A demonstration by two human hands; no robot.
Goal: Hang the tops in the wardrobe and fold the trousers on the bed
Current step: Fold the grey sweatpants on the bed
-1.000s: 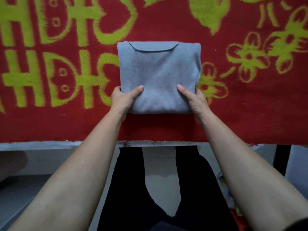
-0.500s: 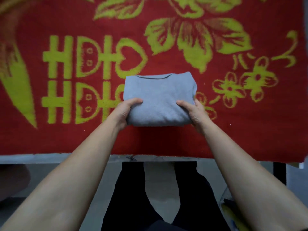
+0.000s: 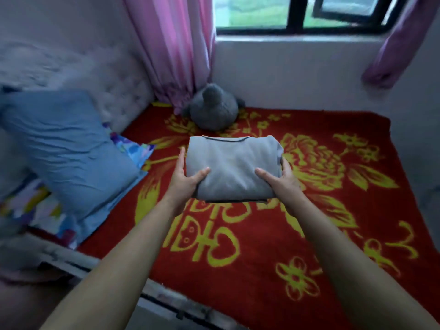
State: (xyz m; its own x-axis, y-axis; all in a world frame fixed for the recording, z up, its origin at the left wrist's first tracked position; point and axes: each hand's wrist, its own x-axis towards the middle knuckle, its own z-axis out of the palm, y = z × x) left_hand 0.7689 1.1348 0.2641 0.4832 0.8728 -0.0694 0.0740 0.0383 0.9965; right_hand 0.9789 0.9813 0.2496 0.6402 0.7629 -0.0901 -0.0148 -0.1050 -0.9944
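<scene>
Head view: folded grey trousers (image 3: pixel 234 167) held between both hands over the bed.

The bundle is a soft, fleecy rectangle with rounded corners. Its long axis runs 9 to 3 o'clock, with the dark seamed edge at 12 and the thick folded edge at 6. The left hand (image 3: pixel 184 179) grips the 8 o'clock corner, thumb on top and fingers along the side. The right hand (image 3: pixel 283 182) grips the 4 o'clock corner the same way. Below is a fuzzy red blanket (image 3: pixel 262 246) with a yellow-green floral pattern; whether the bundle touches it I cannot tell. A creased blue pillow (image 3: pixel 69 148) lies at 9 o'clock and a grey plush toy (image 3: pixel 214 108) at 12, beside a pink curtain (image 3: pixel 171 48).
</scene>
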